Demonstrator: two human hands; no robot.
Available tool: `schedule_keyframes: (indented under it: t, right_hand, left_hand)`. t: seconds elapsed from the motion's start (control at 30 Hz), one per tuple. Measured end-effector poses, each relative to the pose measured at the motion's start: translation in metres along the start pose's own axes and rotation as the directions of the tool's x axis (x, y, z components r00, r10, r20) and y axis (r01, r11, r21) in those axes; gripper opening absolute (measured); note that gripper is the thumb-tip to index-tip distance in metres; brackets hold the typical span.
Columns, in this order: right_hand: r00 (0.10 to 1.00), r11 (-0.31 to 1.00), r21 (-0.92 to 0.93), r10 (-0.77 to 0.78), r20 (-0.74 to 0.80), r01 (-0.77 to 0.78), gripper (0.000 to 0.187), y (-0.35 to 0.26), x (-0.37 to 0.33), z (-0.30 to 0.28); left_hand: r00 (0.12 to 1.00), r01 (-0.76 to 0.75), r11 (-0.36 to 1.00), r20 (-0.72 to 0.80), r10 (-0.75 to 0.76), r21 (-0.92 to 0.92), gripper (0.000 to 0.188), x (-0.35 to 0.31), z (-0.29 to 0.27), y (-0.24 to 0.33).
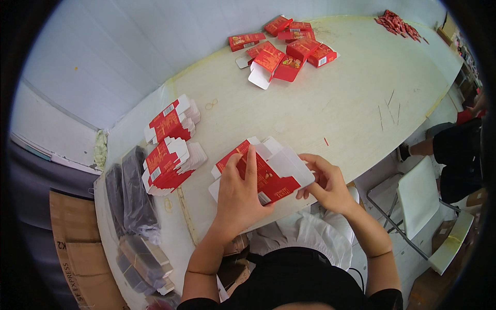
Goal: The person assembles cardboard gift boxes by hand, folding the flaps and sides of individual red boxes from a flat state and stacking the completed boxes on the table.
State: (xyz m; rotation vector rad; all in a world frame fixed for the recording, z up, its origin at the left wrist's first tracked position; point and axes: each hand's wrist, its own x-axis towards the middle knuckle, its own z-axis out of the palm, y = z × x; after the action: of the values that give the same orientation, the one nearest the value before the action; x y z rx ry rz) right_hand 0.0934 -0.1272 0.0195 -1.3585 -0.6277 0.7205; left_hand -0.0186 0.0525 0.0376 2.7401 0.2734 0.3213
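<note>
While two carton stacks [168, 121] [166, 164] sit leftward, both hands [238, 192] [333, 188] grasp one red carton [275, 183].

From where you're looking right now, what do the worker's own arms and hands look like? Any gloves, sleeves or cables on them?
The bare human left hand and bare human right hand wear no gloves, and I make out no watches or cables on them. The forearms are uncovered. Short black fabric sleeves match the black top.

Left hand [241, 184] extends fingers; right hand [326, 184] curls.
</note>
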Motion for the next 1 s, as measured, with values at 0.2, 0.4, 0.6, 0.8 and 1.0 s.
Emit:
schedule_keyframes:
  t: [0.2,0.4,0.6,0.8,1.0]
  right_hand:
    - [0.997,0.987,0.154,-0.061,0.049,0.052,0.046,-0.015,-0.022,0.001]
    - [0.987,0.999,-0.045,-0.032,-0.160,0.025,0.016,-0.017,-0.031,0.007]
    - [0.956,0.996,-0.094,-0.025,-0.294,-0.003,0.010,-0.023,-0.033,0.004]
    - [0.903,0.981,-0.195,-0.084,-0.421,0.000,0.009,-0.018,-0.036,0.008]
    - [0.841,0.997,-0.032,-0.076,-0.536,0.069,0.013,-0.009,-0.037,0.011]
  left_hand:
    - [0.996,-0.026,0.996,-0.084,0.019,-0.082,0.113,0.000,0.001,0.009]
    - [0.980,-0.171,0.985,-0.108,0.168,-0.014,0.109,0.000,0.004,0.023]
    - [0.984,-0.156,0.983,-0.103,0.146,-0.093,0.108,-0.004,0.011,0.029]
    - [0.977,-0.174,0.985,-0.126,0.172,-0.005,0.112,-0.006,0.018,0.033]
    - [0.965,-0.238,0.965,-0.141,0.222,-0.107,0.099,-0.008,0.025,0.038]
